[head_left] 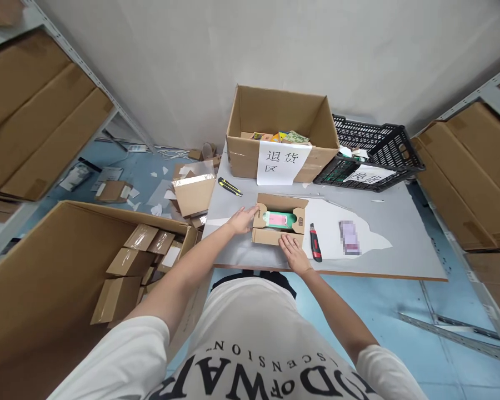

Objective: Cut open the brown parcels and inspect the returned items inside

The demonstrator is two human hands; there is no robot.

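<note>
A small cardboard box (270,238) stands with its top flaps spread on the grey table. Inside it lies a green package with a pink panel (278,220). My left hand (242,220) grips the box at its left side, fingers against the side flap. My right hand (292,253) rests with fingers stretched out on the front flap. Just right of the box is a red and black utility knife (315,243), which neither hand touches. A yellow and black utility knife (230,186) lies farther back on the left.
Behind stand a large labelled carton (244,153) with colourful packs and a black plastic crate (400,147). A blurred purple item (350,238) lies on white paper at right. At left, a big carton (33,266) holds several small boxes. Stocked shelves flank both sides.
</note>
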